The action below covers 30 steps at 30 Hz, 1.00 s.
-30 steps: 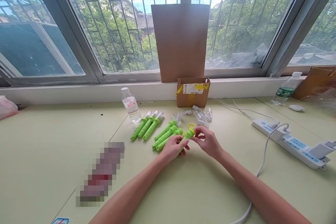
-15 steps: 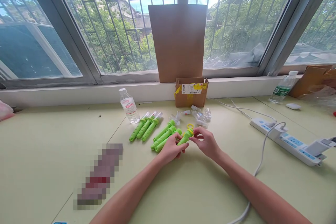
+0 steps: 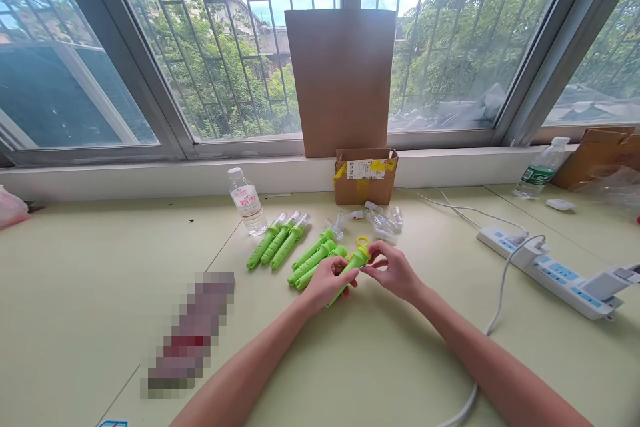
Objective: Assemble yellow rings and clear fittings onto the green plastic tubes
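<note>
A green plastic tube point(image 3: 355, 260) with a yellow ring point(image 3: 363, 241) at its top end is tilted between my hands. My left hand point(image 3: 330, 283) is closed around its body. At the collar, the fingertips of my right hand point(image 3: 395, 271) pinch near the yellow part; what exactly they grip is too small to tell. Beside my left hand lie several green tubes without caps point(image 3: 311, 262), partly covered by it. Further left are three green tubes with clear caps point(image 3: 285, 240). Loose clear plastic caps point(image 3: 384, 221) lie behind my right hand.
A water bottle point(image 3: 247, 203) stands behind the capped tubes. The small cardboard box point(image 3: 367, 177) sits against the sill. To the right lie a power strip point(image 3: 550, 270) and its white cable point(image 3: 501, 293), which passes under my right forearm. Another bottle point(image 3: 541, 170) stands further back.
The green tube in my left hand has turned slightly, and its lower end now shows below my fingers. Both hands stay in nearly the same place.
</note>
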Each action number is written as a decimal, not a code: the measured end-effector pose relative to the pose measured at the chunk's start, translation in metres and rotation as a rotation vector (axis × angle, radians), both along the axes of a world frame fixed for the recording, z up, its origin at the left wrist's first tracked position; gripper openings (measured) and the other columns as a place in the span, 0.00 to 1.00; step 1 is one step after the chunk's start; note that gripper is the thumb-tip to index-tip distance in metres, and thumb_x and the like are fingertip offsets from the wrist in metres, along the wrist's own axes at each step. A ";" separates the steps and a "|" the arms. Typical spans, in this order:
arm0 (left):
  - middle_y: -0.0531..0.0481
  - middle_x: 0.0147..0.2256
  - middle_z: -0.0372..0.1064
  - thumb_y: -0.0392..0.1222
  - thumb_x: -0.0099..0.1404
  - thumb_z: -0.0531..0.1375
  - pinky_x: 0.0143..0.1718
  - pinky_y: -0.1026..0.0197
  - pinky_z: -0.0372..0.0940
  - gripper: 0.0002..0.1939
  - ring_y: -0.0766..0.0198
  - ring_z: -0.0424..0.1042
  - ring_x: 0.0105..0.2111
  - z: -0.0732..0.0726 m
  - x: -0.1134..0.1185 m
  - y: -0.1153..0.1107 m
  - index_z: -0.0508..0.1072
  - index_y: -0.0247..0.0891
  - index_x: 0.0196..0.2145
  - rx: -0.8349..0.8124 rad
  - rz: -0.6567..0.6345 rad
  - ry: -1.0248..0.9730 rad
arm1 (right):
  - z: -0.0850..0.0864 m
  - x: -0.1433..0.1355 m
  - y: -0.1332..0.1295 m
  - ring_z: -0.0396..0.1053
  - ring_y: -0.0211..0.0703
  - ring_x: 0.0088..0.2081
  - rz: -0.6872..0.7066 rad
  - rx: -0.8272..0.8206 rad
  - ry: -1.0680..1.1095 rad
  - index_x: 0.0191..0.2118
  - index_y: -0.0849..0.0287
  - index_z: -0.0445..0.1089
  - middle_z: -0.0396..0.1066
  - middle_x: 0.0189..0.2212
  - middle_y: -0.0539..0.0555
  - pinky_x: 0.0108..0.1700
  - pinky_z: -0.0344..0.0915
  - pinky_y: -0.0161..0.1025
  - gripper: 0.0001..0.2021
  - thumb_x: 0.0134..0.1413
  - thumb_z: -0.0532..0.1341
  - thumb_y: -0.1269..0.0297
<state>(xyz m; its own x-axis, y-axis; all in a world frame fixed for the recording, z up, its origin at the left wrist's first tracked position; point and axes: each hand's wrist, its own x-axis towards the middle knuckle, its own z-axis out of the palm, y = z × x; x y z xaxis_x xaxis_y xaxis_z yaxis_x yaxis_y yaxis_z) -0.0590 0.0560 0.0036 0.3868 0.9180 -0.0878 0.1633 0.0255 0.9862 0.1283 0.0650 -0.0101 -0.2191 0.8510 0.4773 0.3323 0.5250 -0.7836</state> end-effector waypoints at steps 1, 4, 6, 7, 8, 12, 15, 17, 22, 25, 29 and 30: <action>0.49 0.26 0.72 0.56 0.56 0.61 0.13 0.68 0.57 0.19 0.68 0.67 0.16 0.000 0.000 0.000 0.66 0.35 0.31 -0.002 -0.008 -0.002 | 0.000 0.000 0.000 0.69 0.39 0.32 0.010 -0.005 0.001 0.36 0.57 0.65 0.68 0.32 0.51 0.32 0.75 0.41 0.13 0.48 0.64 0.56; 0.49 0.26 0.72 0.56 0.56 0.60 0.13 0.69 0.56 0.19 0.68 0.67 0.16 -0.001 -0.002 0.001 0.67 0.35 0.32 -0.003 -0.032 -0.012 | -0.001 0.001 0.001 0.69 0.40 0.31 0.007 -0.018 0.006 0.35 0.57 0.65 0.68 0.31 0.51 0.32 0.75 0.41 0.13 0.48 0.64 0.56; 0.49 0.26 0.72 0.56 0.57 0.60 0.14 0.68 0.56 0.19 0.69 0.67 0.16 -0.002 -0.003 0.002 0.68 0.35 0.33 -0.005 -0.044 -0.025 | -0.001 0.001 0.002 0.69 0.40 0.31 -0.009 -0.020 0.011 0.34 0.57 0.65 0.68 0.30 0.51 0.32 0.75 0.42 0.13 0.48 0.64 0.55; 0.49 0.26 0.73 0.56 0.57 0.60 0.14 0.68 0.57 0.19 0.69 0.67 0.15 -0.002 -0.003 0.002 0.68 0.35 0.33 -0.007 -0.050 -0.032 | -0.001 0.000 0.002 0.69 0.41 0.31 -0.018 -0.018 0.014 0.34 0.57 0.65 0.69 0.30 0.51 0.31 0.75 0.42 0.13 0.48 0.64 0.55; 0.49 0.26 0.73 0.56 0.56 0.60 0.15 0.68 0.57 0.19 0.69 0.67 0.15 -0.002 -0.003 0.003 0.69 0.35 0.33 -0.011 -0.054 -0.038 | -0.001 0.000 0.002 0.69 0.41 0.31 -0.026 -0.014 0.017 0.34 0.57 0.66 0.69 0.30 0.51 0.31 0.75 0.42 0.13 0.48 0.64 0.54; 0.49 0.26 0.73 0.56 0.56 0.61 0.16 0.68 0.57 0.20 0.71 0.65 0.14 -0.002 -0.004 0.004 0.69 0.34 0.33 -0.020 -0.057 -0.046 | -0.003 -0.001 0.002 0.70 0.41 0.30 -0.048 -0.002 0.023 0.33 0.57 0.67 0.69 0.29 0.51 0.30 0.74 0.41 0.14 0.48 0.63 0.52; 0.48 0.26 0.73 0.57 0.56 0.60 0.16 0.68 0.57 0.21 0.71 0.64 0.14 -0.001 -0.004 0.004 0.69 0.34 0.33 -0.028 -0.081 -0.045 | -0.004 0.000 0.002 0.70 0.42 0.30 -0.053 0.001 0.024 0.33 0.57 0.67 0.69 0.29 0.51 0.31 0.74 0.41 0.13 0.48 0.64 0.52; 0.47 0.27 0.73 0.58 0.57 0.59 0.16 0.68 0.56 0.22 0.71 0.65 0.14 0.001 -0.005 0.004 0.69 0.33 0.34 -0.039 -0.102 -0.038 | -0.003 0.000 0.002 0.70 0.42 0.31 -0.055 0.002 0.027 0.33 0.58 0.67 0.69 0.29 0.52 0.31 0.74 0.41 0.13 0.48 0.64 0.53; 0.45 0.30 0.74 0.61 0.60 0.54 0.15 0.69 0.53 0.24 0.71 0.66 0.16 0.008 -0.007 0.000 0.68 0.34 0.33 -0.044 -0.146 -0.012 | 0.000 0.001 0.001 0.70 0.40 0.30 -0.024 -0.006 0.002 0.34 0.57 0.67 0.69 0.30 0.51 0.31 0.74 0.41 0.14 0.46 0.65 0.54; 0.46 0.30 0.74 0.62 0.60 0.53 0.14 0.70 0.52 0.24 0.72 0.64 0.15 0.009 -0.007 0.000 0.68 0.34 0.33 -0.057 -0.158 0.001 | 0.001 0.001 0.001 0.71 0.40 0.29 -0.001 -0.008 -0.005 0.36 0.57 0.65 0.69 0.31 0.51 0.30 0.75 0.41 0.14 0.46 0.65 0.55; 0.50 0.26 0.71 0.61 0.61 0.52 0.14 0.70 0.53 0.23 0.74 0.60 0.13 0.008 -0.007 0.002 0.66 0.35 0.32 -0.055 -0.165 0.014 | -0.002 -0.001 0.001 0.71 0.41 0.30 -0.029 0.013 0.010 0.34 0.57 0.65 0.70 0.29 0.51 0.29 0.74 0.41 0.11 0.50 0.62 0.55; 0.51 0.25 0.70 0.60 0.62 0.52 0.13 0.70 0.52 0.22 0.74 0.59 0.13 0.007 -0.007 0.002 0.66 0.35 0.31 -0.044 -0.165 0.015 | -0.002 -0.002 0.001 0.71 0.41 0.30 -0.039 0.014 0.013 0.34 0.57 0.65 0.70 0.29 0.51 0.29 0.74 0.41 0.11 0.50 0.63 0.55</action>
